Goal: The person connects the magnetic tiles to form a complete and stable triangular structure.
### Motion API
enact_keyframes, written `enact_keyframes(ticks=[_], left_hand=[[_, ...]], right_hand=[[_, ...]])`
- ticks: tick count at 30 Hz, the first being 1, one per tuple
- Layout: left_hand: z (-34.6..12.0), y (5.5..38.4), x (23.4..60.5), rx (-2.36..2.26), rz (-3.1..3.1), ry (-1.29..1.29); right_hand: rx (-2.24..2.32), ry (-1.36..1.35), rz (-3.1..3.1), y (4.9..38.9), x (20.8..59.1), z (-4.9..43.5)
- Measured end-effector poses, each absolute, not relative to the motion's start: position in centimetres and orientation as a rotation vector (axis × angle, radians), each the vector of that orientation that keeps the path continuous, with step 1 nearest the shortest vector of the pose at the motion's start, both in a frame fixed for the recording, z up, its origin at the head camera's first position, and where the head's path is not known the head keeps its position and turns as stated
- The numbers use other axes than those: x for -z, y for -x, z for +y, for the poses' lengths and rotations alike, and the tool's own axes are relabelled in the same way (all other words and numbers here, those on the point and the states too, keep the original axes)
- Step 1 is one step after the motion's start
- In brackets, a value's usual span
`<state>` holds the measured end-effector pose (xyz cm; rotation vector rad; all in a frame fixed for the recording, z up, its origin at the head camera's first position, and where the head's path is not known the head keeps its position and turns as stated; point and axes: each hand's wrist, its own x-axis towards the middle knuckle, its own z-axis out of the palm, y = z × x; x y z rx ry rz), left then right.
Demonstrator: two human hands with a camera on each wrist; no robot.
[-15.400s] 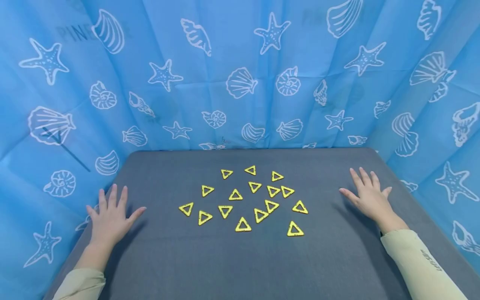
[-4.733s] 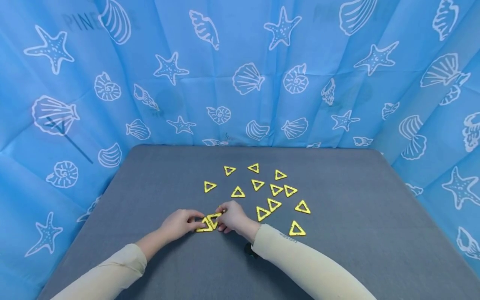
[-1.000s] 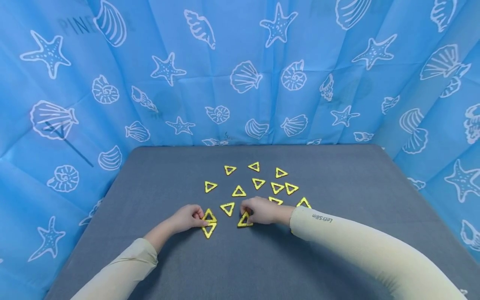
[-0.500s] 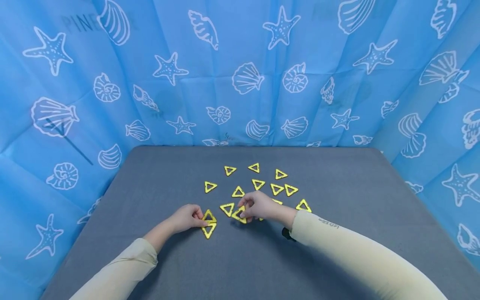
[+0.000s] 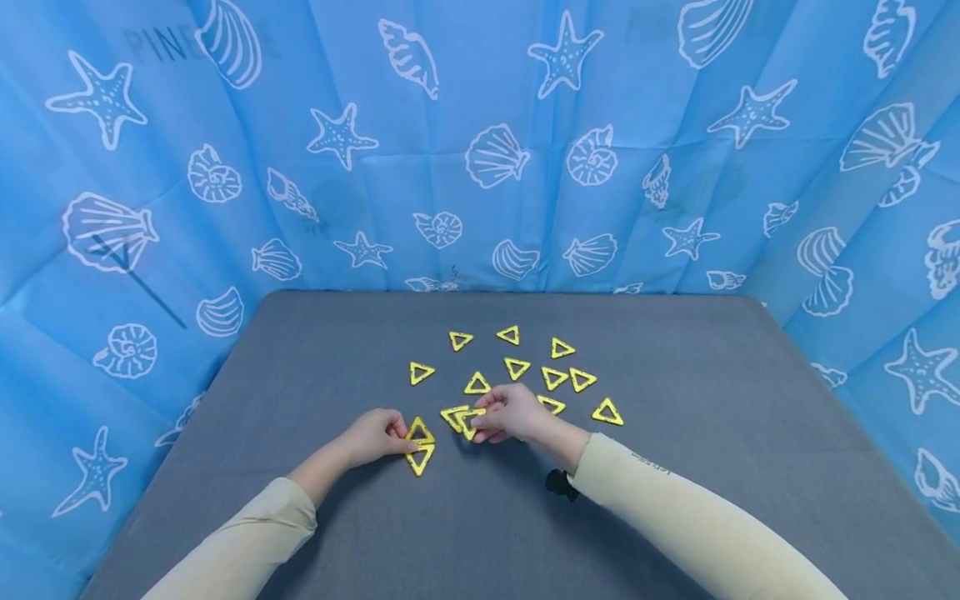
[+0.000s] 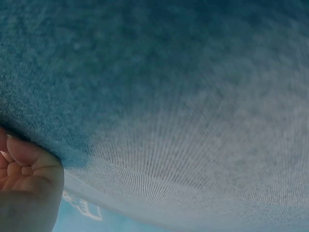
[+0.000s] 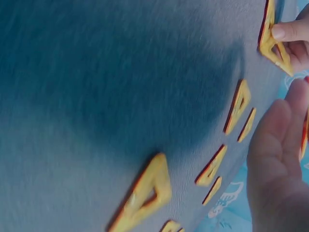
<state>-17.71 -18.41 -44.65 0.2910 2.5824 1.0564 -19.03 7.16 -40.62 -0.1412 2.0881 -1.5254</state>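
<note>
My left hand (image 5: 375, 437) pinches a pair of yellow triangle tiles at the seam where they meet edge to edge. The upper tile (image 5: 418, 431) points away and the lower tile (image 5: 420, 458) points toward me. Only part of the left hand (image 6: 29, 179) shows in the left wrist view. My right hand (image 5: 513, 414) pinches another yellow triangle tile (image 5: 469, 425) between thumb and fingers, point downward. In the head view it overlaps a loose tile (image 5: 452, 418) lying to its left. In the right wrist view, the right hand (image 7: 277, 159) hides most of its tile.
Several more hollow yellow triangles lie scattered behind the hands, among them a tile (image 5: 477, 383) near the right fingers and a tile (image 5: 607, 412) at the right. All lie on a grey cloth-covered table (image 5: 337, 342). A blue shell-print curtain (image 5: 480, 208) borders it.
Both hands first rested apart over scattered tiles; two tiles are now joined under the left hand. Lately the right hand lifted a tile, moved it left and turned its point downward.
</note>
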Motion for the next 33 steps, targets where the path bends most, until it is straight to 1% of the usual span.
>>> enact_keyframes(ticks=[7, 14, 17, 26, 33], left_hand=[[-18.4, 17.6, 44.8, -1.066, 2.612, -0.343], [-17.8, 17.5, 44.9, -1.024, 2.647, -0.290], [-17.7, 17.4, 44.9, -0.996, 2.673, -0.278], [-16.9, 17.0, 44.9, -0.948, 2.724, -0.134], [-16.5, 16.7, 44.9, -0.926, 2.731, -0.086]], right_hand=[[1.548, 0.040, 2.122, 18.2, 41.0, 6.3], [1.516, 0.033, 2.129, 17.5, 41.1, 5.6], [1.501, 0.035, 2.138, 17.5, 41.4, 5.6], [1.401, 0.011, 2.202, 17.4, 42.1, 5.4], [1.376, -0.018, 2.215, 17.3, 42.4, 4.8]])
